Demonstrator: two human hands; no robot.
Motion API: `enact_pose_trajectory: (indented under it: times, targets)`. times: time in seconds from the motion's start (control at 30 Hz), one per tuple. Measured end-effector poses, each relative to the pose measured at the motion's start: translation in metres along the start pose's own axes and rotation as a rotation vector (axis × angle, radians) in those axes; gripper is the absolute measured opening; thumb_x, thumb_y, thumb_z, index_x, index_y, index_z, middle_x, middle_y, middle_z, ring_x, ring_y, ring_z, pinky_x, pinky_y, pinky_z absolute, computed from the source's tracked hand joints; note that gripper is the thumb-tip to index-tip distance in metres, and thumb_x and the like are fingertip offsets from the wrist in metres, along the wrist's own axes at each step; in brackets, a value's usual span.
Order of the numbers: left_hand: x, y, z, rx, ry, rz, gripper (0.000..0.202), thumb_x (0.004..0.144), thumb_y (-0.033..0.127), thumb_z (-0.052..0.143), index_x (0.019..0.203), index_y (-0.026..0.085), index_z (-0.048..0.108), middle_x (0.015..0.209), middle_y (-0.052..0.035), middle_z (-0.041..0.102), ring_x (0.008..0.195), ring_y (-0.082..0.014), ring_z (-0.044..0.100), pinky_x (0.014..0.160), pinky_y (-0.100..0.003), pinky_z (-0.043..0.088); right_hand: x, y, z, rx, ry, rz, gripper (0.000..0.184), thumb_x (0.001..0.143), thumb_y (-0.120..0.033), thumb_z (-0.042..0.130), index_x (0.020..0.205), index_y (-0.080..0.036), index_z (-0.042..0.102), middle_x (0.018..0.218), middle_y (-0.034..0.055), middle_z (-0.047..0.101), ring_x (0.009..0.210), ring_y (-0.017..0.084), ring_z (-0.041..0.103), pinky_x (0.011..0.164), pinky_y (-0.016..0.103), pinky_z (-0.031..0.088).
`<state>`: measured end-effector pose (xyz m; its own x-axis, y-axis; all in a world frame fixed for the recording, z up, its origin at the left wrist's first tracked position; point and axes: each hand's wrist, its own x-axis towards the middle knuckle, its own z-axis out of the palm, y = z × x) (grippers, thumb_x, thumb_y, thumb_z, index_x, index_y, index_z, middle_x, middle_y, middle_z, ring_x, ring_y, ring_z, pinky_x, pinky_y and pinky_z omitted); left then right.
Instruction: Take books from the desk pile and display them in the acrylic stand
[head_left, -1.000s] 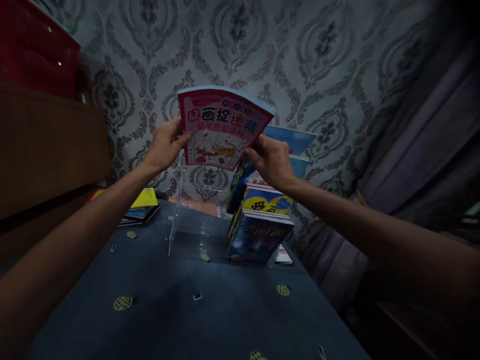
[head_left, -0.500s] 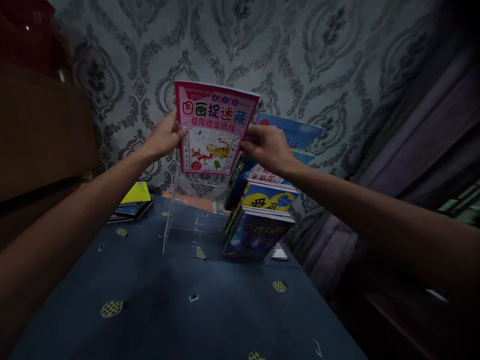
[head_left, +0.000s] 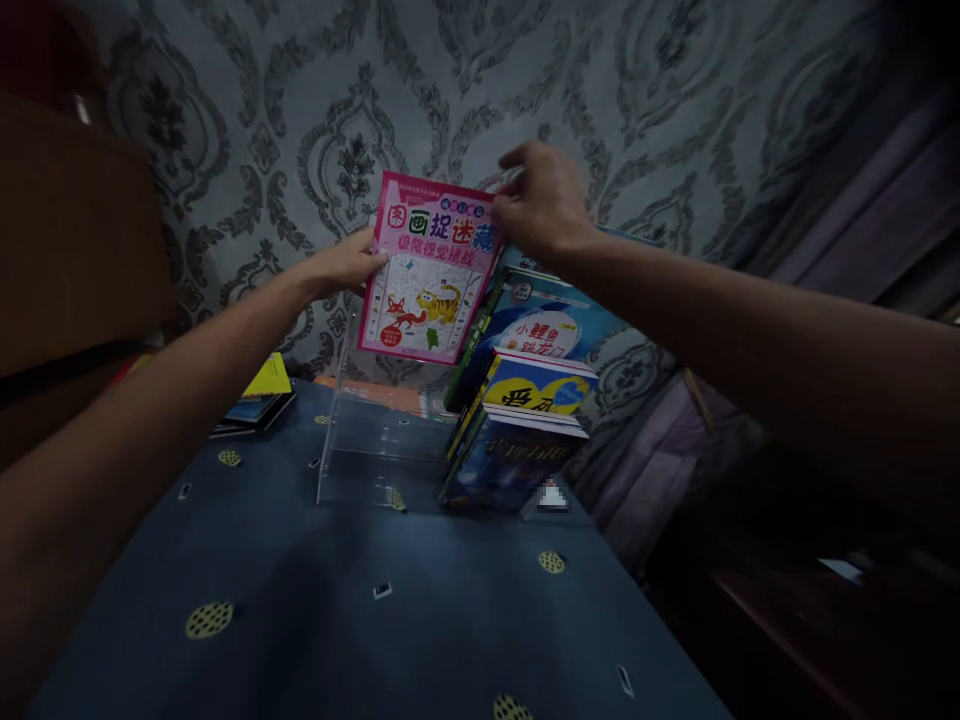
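Observation:
My left hand (head_left: 352, 262) is closed on the left edge of a pink children's book (head_left: 427, 270), thumb on the front cover. A fox and a striped cat are drawn on the cover, and the book tilts slightly above the upper part of a clear acrylic rack (head_left: 337, 430). At the book's top right corner is my right hand (head_left: 544, 205), slightly blurred, its forefinger and thumb apart. Right of the pink book, the rack bears a light-blue book (head_left: 555, 320), a blue-and-yellow book (head_left: 544, 385) and dark blue books (head_left: 510, 460) in stepped rows.
A small pile of books (head_left: 262, 400) with a yellow one on top lies at the table's back left. The dark blue patterned cloth (head_left: 322, 620) covers the table. Patterned wallpaper (head_left: 352, 150) stands behind, a brown cabinet (head_left: 82, 230) at left, and a curtain (head_left: 645, 480) at right.
My right hand has moved up from the book's right edge to its top right corner, and its fingers have spread. The pink book has shifted slightly right and tilted, still in my left hand.

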<state>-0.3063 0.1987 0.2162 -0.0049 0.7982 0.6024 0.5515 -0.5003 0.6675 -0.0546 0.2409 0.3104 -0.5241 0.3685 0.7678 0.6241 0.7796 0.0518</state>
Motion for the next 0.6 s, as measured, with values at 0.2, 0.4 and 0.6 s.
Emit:
enact_pose_trajectory:
  times: [0.2, 0.4, 0.6]
  targets:
    - [-0.005, -0.003, 0.001, 0.019, 0.042, 0.028, 0.034, 0.084, 0.029, 0.061, 0.118, 0.020, 0.061, 0.100, -0.0068, 0.074, 0.090, -0.0246, 0.071, 0.079, -0.045, 0.061, -0.012, -0.025, -0.014, -0.231, -0.026, 0.026, 0.033, 0.089, -0.008, 0.053, 0.116, -0.009, 0.072, 0.121, 0.0163, 0.072, 0.119, 0.032, 0.063, 0.102, 0.051, 0.048]
    - [-0.009, -0.005, 0.004, 0.004, 0.017, 0.018, 0.030, 0.083, 0.023, 0.058, 0.113, 0.019, 0.063, 0.099, -0.0068, 0.073, 0.089, -0.0240, 0.071, 0.080, -0.046, 0.061, -0.019, -0.019, -0.010, -0.327, -0.075, -0.036, 0.036, 0.092, -0.011, 0.052, 0.122, -0.013, 0.071, 0.122, 0.0179, 0.071, 0.116, 0.033, 0.064, 0.097, 0.050, 0.051]
    - [-0.020, 0.000, 0.009, -0.018, 0.017, 0.055, 0.035, 0.078, 0.018, 0.059, 0.113, 0.017, 0.063, 0.108, -0.0076, 0.072, 0.106, -0.0250, 0.067, 0.096, -0.047, 0.055, -0.021, -0.025, -0.027, -0.265, -0.024, 0.024, 0.040, 0.091, -0.007, 0.050, 0.124, -0.012, 0.072, 0.120, 0.0162, 0.073, 0.119, 0.031, 0.064, 0.100, 0.048, 0.049]
